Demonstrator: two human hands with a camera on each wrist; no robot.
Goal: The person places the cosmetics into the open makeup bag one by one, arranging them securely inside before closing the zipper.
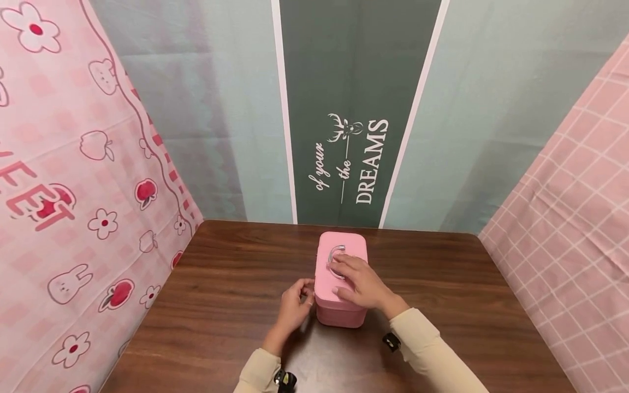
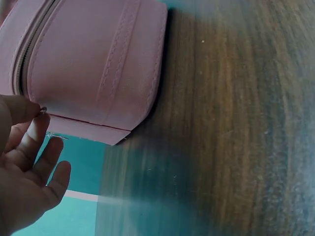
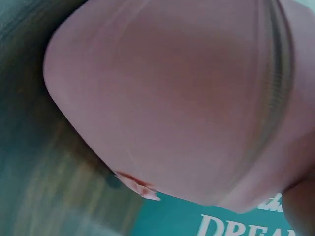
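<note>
A pink zippered case [image 1: 341, 317] stands upright on the table, its lid down, with a curved silver handle [image 1: 338, 248] on top. My right hand [image 1: 363, 283] rests flat on the lid, its fingers extended across the handle. At the case's left side is my left hand [image 1: 296, 304]. In the left wrist view, the thumb and forefinger pinch a small metal zipper pull [image 2: 43, 109], while the other fingers curl loosely below. The zipper [image 2: 23, 59] runs round the case just under the lid. From the right wrist, the case's side wall [image 3: 162, 93] fills most of the view.
The case sits on a dark wood-grain table [image 1: 221, 305]. Behind it hangs a green curtain [image 1: 363, 65] with white lettering. Patterned pink cloths hang at the left [image 1: 98, 180] and right [image 1: 580, 207]. A small pink tab [image 3: 140, 187] sticks out low on the case.
</note>
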